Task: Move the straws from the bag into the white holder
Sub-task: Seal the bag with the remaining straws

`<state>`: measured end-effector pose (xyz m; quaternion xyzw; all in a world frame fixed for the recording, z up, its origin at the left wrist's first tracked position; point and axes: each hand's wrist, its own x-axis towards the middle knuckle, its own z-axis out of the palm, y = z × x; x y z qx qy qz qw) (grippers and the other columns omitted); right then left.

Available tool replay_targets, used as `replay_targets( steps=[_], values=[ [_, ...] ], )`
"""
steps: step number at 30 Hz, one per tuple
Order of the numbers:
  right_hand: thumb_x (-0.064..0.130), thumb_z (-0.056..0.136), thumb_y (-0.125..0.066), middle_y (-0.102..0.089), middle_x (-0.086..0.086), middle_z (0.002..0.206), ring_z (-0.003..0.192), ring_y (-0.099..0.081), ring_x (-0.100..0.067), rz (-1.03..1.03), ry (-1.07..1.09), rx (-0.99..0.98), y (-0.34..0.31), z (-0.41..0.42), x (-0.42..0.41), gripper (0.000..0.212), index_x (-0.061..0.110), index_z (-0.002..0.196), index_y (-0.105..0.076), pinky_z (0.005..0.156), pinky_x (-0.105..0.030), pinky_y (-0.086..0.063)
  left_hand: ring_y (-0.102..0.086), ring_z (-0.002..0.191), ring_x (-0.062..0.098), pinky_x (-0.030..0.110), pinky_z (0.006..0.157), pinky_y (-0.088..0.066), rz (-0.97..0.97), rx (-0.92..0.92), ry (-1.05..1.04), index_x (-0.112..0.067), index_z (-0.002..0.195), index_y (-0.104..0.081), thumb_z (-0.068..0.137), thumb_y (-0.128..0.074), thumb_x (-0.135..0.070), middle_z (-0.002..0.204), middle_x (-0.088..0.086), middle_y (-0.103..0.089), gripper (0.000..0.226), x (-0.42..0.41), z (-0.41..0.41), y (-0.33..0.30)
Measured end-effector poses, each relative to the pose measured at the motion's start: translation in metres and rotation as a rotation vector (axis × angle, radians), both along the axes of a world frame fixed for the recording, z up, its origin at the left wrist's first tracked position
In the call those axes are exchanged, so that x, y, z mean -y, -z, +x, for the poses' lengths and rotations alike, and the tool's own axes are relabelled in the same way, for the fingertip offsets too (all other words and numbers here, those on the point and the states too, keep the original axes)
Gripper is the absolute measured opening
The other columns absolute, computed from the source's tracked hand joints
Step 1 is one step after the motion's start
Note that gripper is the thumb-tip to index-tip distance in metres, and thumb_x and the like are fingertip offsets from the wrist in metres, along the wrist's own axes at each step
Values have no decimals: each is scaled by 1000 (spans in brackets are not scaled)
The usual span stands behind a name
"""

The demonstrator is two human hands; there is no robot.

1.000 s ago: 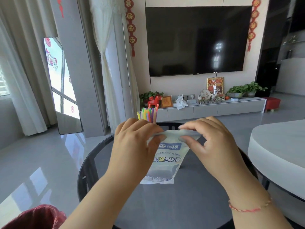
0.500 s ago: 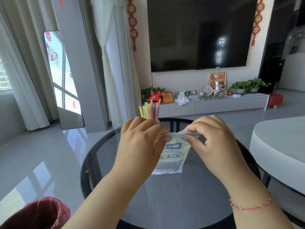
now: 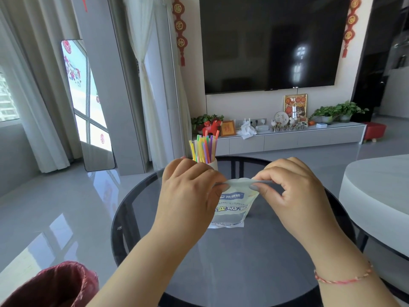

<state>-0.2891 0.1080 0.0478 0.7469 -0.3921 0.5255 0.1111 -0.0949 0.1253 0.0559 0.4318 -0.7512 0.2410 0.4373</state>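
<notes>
Coloured plastic straws (image 3: pixel 204 148) stand in the white holder (image 3: pixel 213 163) near the round glass table's (image 3: pixel 221 262) far edge. My left hand (image 3: pixel 188 193) and right hand (image 3: pixel 290 196) pinch the pale printed bag's (image 3: pixel 232 207) top.

I read "ENIC STRAW" in small print on the bag (image 3: pixel 232 207), its start hidden; the blue logo and larger characters below stay illegible to me.
</notes>
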Motion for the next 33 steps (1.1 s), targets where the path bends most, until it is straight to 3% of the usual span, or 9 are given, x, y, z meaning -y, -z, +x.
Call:
replay_targets(
  steps=[3,9,12,16,20,24,29,33],
  values=[
    [31,76,-62,-63,5,70,72,-49,-15,-6,-11,13,1,1,-1,19,14,69,-69,66,-31,-39,-50,73,17,29,84,-35,-10,0,6,-22,77,-70,82,-66,-21,74,-11,-65,6,-1,-1,1],
    [27,74,-68,-64,6,70,71,-54,-19,4,-6,-22,0,4,-4,11,17,70,-70,63,-37,-45,-50,72,16,27,79,-34,-10,-40,-1,-20,71,-68,73,-70,-9,72,-10,-64,12,-3,-2,1],
    [33,77,-63,-63,5,71,71,-53,-19,2,-26,-60,-1,11,-3,16,19,72,-71,62,-35,-44,-51,71,17,27,81,-34,-7,-20,27,-22,74,-70,78,-68,-15,73,-11,-65,8,-3,-3,2],
    [21,72,-71,-63,4,68,67,-55,-22,-29,0,-51,1,11,-2,7,17,67,-69,60,-39,-46,-52,77,13,26,83,-35,79,-18,30,-26,81,-71,84,-59,-36,79,-15,-65,16,-1,11,4],
    [22,72,-70,-63,6,71,70,-55,-21,-22,0,-43,3,13,-4,5,17,70,-69,62,-37,-45,-50,78,9,26,82,-36,77,-51,26,-24,77,-68,80,-68,-25,77,-19,-58,3,-4,18,5],
    [23,73,-70,-64,6,72,70,-55,-21,-8,-39,-95,4,19,-3,4,19,73,-71,62,-37,-45,-49,72,10,30,77,-38,49,-65,38,-21,71,-67,75,-71,-16,72,-14,-62,7,-7,14,7],
    [26,76,-60,-64,7,67,65,-55,-22,-70,-33,-114,5,20,-2,16,19,66,-70,60,-32,-39,-50,72,13,30,74,-38,112,-50,39,-23,74,-71,76,-69,-24,73,-14,-62,3,-13,14,6],
    [29,79,-60,-65,7,70,68,-57,-24,-65,-107,-149,6,33,-3,17,19,71,-72,61,-39,-43,-50,71,15,29,68,-35,139,74,6,-28,80,-74,82,-55,-34,75,-14,-61,20,-19,19,0]
  ],
)
